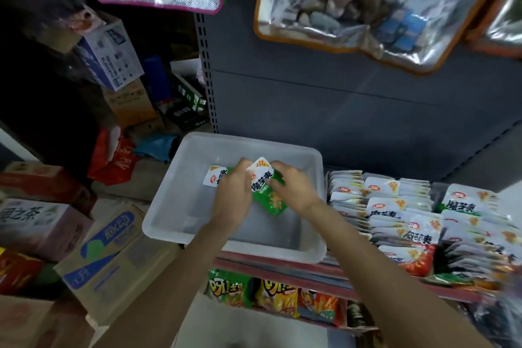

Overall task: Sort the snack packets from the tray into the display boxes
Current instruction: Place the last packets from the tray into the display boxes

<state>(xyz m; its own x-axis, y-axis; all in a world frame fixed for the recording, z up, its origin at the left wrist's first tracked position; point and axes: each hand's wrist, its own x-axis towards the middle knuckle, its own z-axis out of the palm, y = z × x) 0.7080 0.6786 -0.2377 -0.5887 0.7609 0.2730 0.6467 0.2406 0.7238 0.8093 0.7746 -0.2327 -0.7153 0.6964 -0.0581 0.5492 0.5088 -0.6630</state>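
A translucent white tray [180, 223] is seen on the shelf edge, both hands held over its middle. A green-and-white packet [216, 176] is gripped in the left hand [236, 195], fingers curled round it, its white end sticking out to the left. A second green packet [267, 192] is pinched by the right hand [293, 186] at its upper right edge; it is tilted, white end up, green end down toward the tray floor. Whether this packet is also touched by the left hand cannot be told. The two packets are held just beside each other, above the tray, not in any box.

Rows of matching white-topped packets [395, 206] are stacked upright in display boxes [329, 186] just right of the tray, touching its right wall. Red-bottomed packets [415, 263] are seen at the front of that stack. The far right edge is blurred.

Chip bags [279, 295] are shelved below the tray. Cardboard cartons [107, 257] are piled on the floor to the left, a red bag [113, 161] behind them. Two clear pouches of toys [353, 0] are hung on the grey back panel [339, 99] above.
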